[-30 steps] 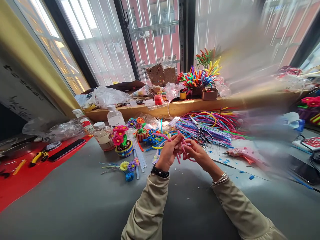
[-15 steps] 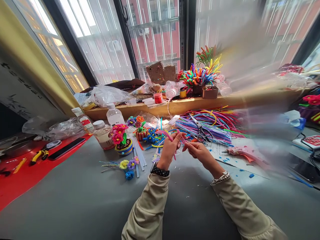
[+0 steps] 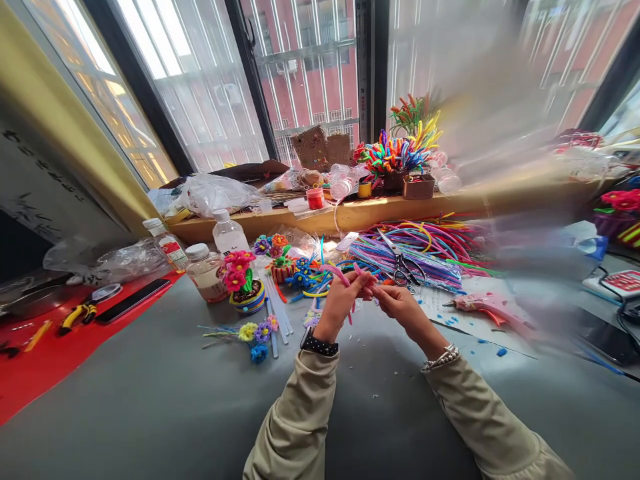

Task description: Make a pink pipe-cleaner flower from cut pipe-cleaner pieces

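A bent pink pipe cleaner (image 3: 336, 271) sticks out above and below my left hand (image 3: 346, 299), whose fingers are closed around it. My right hand (image 3: 399, 307) pinches close beside, its fingertips meeting the pink piece near the left fingers; the exact grip is partly hidden. Both hands are held over the grey table. Behind them lie scissors (image 3: 404, 265) on a bundle of pipe cleaners (image 3: 435, 267) in plastic wrap. Left of my hands are blue pipe cleaner flowers (image 3: 303, 273) and a small pot with pink flowers (image 3: 249, 295).
A pink glue gun (image 3: 480, 303) rests on paper to the right. Bottles (image 3: 205, 272), clear glue sticks (image 3: 280, 307) and loose small flowers (image 3: 261, 332) stand or lie left. Pliers (image 3: 79, 316) and a phone (image 3: 133, 301) lie on red cloth. A cluttered window ledge (image 3: 260, 220) runs behind.
My right hand has moved slightly left, and its fingertips are now closer to the left fingers. The pink pipe cleaner stays in my left hand.
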`<state>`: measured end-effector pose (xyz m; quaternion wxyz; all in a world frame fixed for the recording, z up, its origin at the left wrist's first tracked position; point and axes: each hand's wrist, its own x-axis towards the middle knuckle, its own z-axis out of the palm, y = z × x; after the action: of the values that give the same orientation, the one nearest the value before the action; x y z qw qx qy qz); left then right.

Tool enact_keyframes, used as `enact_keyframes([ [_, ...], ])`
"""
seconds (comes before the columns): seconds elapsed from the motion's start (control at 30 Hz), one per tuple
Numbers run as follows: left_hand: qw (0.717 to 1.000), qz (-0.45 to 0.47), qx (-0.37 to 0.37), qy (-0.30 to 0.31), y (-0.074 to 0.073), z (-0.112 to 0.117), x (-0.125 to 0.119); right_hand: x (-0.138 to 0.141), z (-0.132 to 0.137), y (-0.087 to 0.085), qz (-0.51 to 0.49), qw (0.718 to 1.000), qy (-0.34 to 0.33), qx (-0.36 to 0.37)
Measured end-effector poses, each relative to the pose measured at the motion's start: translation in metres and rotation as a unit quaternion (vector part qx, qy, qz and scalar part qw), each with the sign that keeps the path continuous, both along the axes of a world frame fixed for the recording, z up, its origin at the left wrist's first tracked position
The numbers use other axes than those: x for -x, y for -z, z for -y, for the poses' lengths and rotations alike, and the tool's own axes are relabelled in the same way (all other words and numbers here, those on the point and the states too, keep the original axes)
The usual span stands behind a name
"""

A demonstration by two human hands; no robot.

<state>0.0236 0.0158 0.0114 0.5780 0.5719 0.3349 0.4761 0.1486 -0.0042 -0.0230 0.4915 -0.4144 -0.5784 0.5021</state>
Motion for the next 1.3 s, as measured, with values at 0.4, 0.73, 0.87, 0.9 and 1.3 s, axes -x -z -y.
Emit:
enact_keyframes([
  [0.4,0.986,0.117,0.018,-0.119,-0.007,-0.002,0.008,-0.011,-0.001,-0.002,-0.043,0.996,-0.043,0.057],
  [0.73,0.975,0.159,0.031,-0.151,-0.010,-0.002,0.010,-0.014,-0.004,0.003,-0.123,0.986,-0.020,0.110],
  [0.87,0.965,0.201,0.076,-0.153,-0.009,-0.003,0.011,-0.014,-0.002,-0.001,-0.117,0.988,-0.011,0.103],
  [0.9,0.963,0.209,0.084,-0.148,-0.009,-0.004,0.011,-0.014,-0.002,-0.001,-0.114,0.988,-0.004,0.103],
  [1.3,0.976,0.180,0.089,-0.086,-0.006,-0.003,0.010,-0.025,-0.008,-0.001,-0.097,0.983,0.080,0.136],
])
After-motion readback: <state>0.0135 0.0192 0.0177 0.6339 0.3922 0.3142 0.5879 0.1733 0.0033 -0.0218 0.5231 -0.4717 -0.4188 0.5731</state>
